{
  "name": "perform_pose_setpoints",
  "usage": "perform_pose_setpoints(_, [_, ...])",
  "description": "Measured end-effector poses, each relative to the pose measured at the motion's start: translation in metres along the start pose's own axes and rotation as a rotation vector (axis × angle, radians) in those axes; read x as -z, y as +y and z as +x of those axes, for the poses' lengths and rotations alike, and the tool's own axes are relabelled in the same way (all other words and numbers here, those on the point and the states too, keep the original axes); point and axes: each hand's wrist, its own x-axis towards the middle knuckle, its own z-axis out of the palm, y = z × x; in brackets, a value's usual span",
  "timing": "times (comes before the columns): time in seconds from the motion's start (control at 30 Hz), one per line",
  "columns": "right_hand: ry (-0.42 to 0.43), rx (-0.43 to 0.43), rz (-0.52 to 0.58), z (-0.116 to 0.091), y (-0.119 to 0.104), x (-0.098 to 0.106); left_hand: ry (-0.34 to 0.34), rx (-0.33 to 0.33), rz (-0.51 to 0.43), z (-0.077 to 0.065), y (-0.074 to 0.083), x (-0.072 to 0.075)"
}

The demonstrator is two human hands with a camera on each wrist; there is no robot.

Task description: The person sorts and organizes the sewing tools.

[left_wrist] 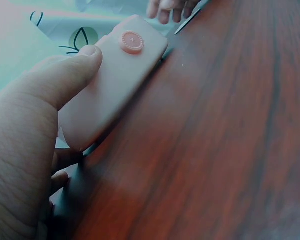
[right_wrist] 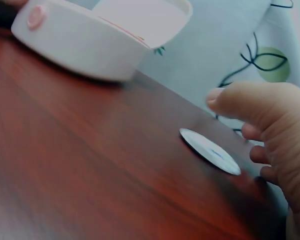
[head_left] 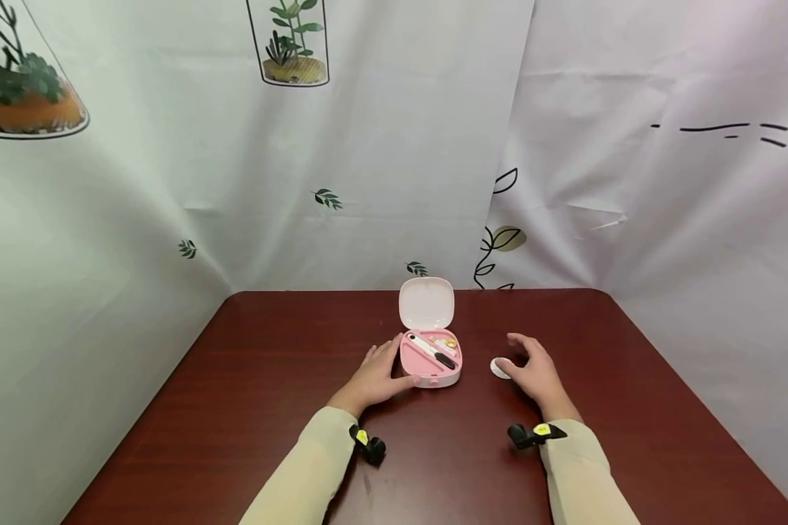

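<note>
A small pink and white case (head_left: 431, 380) stands on the table with its lid (head_left: 427, 303) raised. Inside it lie a white stick-like tool with a black end (head_left: 432, 351) and some small pale and yellow pieces (head_left: 448, 343). My left hand (head_left: 376, 379) holds the case at its left side, thumb on the front face near the round pink button (left_wrist: 132, 42), fingers along the far side. To the right, my right hand (head_left: 532, 374) hovers beside a flat white disc (right_wrist: 210, 152), thumb and fingers spread apart. The disc lies on the table, a gap between it and the thumb.
The dark red-brown table (head_left: 269, 364) has rounded far corners. A white cloth with plant drawings (head_left: 394, 146) hangs behind it and along both sides. On each wrist sits a black strap-mounted camera (head_left: 371, 448).
</note>
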Motion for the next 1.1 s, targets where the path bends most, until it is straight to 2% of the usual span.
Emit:
perform_pose_setpoints(0.13, [-0.036, -0.007, -0.057, -0.007, 0.005, 0.011, 0.008, -0.005, 0.003, 0.001, -0.001, 0.001])
perform_pose_setpoints(0.4, [-0.077, 0.034, -0.195, -0.007, 0.007, 0.008, 0.016, -0.017, -0.002, 0.0, -0.002, 0.002])
perform_pose_setpoints(0.6, [-0.07, 0.061, -0.202, -0.008, 0.005, 0.007, 0.009, -0.02, -0.006, 0.0, 0.002, 0.002])
perform_pose_setpoints(0.83, [-0.065, 0.016, -0.098, -0.002, 0.0, 0.002, 0.003, -0.004, 0.0, -0.001, 0.003, 0.004])
perform_pose_setpoints(1.1, [0.027, -0.048, 0.099, 0.001, -0.002, 0.005, 0.0, -0.004, 0.002, 0.001, 0.001, 0.001])
